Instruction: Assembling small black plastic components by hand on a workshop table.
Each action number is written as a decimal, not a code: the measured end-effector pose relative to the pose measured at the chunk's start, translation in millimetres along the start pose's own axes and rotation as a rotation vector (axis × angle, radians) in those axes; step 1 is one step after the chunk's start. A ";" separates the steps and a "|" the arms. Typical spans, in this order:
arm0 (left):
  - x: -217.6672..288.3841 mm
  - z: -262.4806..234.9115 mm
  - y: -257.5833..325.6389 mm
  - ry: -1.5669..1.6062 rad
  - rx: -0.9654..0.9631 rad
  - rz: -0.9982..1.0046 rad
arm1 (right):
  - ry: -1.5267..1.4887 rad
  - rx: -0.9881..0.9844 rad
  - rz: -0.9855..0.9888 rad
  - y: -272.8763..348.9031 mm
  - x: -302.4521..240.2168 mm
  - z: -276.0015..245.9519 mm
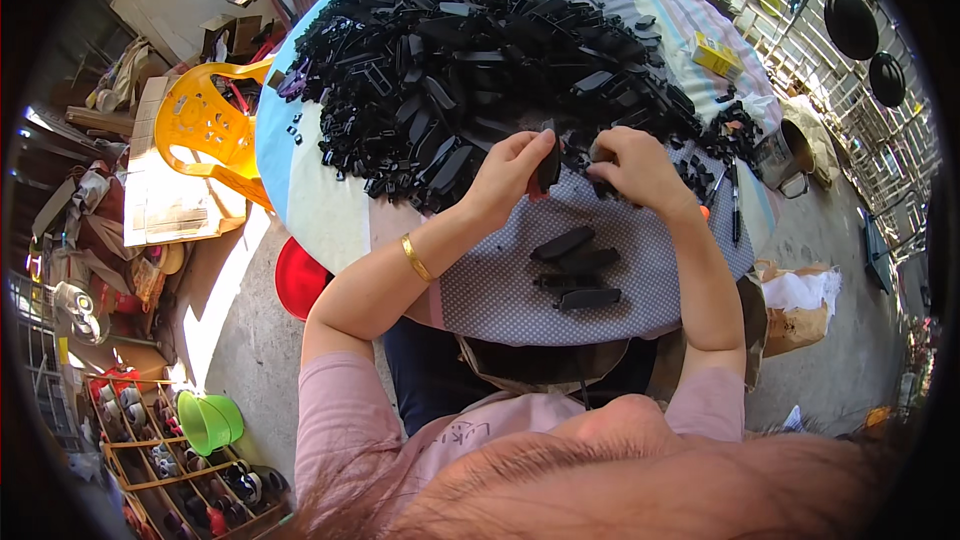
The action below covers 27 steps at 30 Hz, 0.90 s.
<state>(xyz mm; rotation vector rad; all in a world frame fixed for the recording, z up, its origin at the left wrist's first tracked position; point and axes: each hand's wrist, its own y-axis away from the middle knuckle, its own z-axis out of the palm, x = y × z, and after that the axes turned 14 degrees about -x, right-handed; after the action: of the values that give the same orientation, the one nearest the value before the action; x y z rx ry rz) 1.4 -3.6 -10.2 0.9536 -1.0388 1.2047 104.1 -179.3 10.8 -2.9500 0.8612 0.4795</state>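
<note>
My left hand (512, 172), with a gold bangle on its wrist, pinches a flat black plastic piece (549, 162) upright between thumb and fingers. Close by on the right, the fingers of my right hand (640, 168) are curled down at the edge of the small black parts; what they hold, if anything, is hidden. A large heap of black plastic parts (470, 60) spreads just beyond both hands. Nearer to me, several long black pieces (588, 298) lie in a loose group on the dotted tablecloth (490, 290).
A yellow box (717, 56) sits at the table's right, above a metal mug (785, 155) and a black pen (736, 205). On the left stand an orange plastic chair (205, 125), a red stool (298, 278) and a green bucket (210, 422) beside a shoe rack (150, 460).
</note>
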 end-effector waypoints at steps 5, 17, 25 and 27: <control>0.8 0.1 -0.3 0.018 -0.029 -0.030 | -0.726 0.095 -0.057 -5.1 6.0 -1.9; 1.5 0.7 1.0 0.278 -0.132 0.087 | -0.569 0.375 -0.249 -4.9 -21.3 5.6; 1.0 6.0 3.1 0.059 -0.122 0.107 | -0.267 0.427 -0.293 0.0 -24.0 -1.0; 2.6 6.7 4.2 0.036 -0.130 0.109 | -0.310 0.458 -0.275 -2.3 -15.7 -0.8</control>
<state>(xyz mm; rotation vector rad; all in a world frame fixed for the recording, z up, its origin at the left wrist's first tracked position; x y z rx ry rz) -3.3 -8.8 -5.8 0.7798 -1.1381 1.2229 93.0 -169.3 16.1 -2.4359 0.4472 0.6055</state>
